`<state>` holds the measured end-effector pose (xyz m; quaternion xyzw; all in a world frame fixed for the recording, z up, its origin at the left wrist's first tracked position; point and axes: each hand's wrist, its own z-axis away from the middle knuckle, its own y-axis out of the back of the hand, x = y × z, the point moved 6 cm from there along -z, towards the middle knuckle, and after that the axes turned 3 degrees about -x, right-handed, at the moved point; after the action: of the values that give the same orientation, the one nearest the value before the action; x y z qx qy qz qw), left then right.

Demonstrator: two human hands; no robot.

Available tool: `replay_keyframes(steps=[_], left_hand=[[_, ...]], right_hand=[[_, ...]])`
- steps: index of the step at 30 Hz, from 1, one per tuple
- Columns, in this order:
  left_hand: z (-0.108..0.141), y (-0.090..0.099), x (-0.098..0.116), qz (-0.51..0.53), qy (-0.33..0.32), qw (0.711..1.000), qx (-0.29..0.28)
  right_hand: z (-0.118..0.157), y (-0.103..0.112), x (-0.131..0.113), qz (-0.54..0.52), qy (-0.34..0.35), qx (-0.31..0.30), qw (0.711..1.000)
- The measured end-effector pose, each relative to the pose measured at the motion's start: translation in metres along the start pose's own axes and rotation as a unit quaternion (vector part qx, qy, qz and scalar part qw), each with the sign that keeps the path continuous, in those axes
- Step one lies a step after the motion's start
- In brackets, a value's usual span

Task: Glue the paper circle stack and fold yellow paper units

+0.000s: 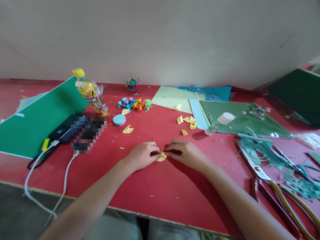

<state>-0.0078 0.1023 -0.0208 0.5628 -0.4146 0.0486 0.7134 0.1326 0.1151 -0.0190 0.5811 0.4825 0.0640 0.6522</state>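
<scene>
On the red counter [140, 190], a bottle with a yellow cap [92, 93] is leaned against a green board [50, 116] at the left, with a black power bank [66, 128] and a white cable [65, 176] placed nearer. To their right, a stack of pale blue paper discs [119, 120] is seen, with a row of colored folded paper pieces [135, 104] just beyond it. At the near middle, a small yellow paper piece [162, 157] is held between both hands: its left edge is pinched in the fingers of the left hand [145, 155], and its right upper edge in those of the right hand [187, 153]. Farther and slightly right, folded yellow pieces [192, 126] are grouped near a glue stick with a white cap [220, 123], which is stood tilted in the view. At the right, large scissors [260, 173] are laid beside shredded green paper [303, 186].
</scene>
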Motion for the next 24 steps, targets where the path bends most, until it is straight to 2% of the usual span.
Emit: replay_keyframes(steps=[6,12,14,19,24], left_hand=[[-0.002,0.002,-0.001,0.059,0.026,0.998,0.014],[0.0,0.004,0.0,0.118,0.043,0.992,0.025],[0.0,0.006,0.002,0.118,0.03,0.992,0.033],[0.002,0.013,0.007,0.101,0.002,0.992,0.073],[0.002,0.015,0.007,0.075,-0.006,0.991,0.108]], right_hand=[[-0.006,-0.006,-0.015,0.041,0.033,-0.009,0.999],[-0.003,-0.001,-0.028,0.137,0.089,0.023,0.986],[-0.002,0.001,-0.028,0.114,0.079,0.033,0.99],[-0.003,0.005,-0.021,-0.014,-0.006,0.065,0.998],[-0.003,0.003,-0.02,-0.062,-0.012,0.067,0.996]])
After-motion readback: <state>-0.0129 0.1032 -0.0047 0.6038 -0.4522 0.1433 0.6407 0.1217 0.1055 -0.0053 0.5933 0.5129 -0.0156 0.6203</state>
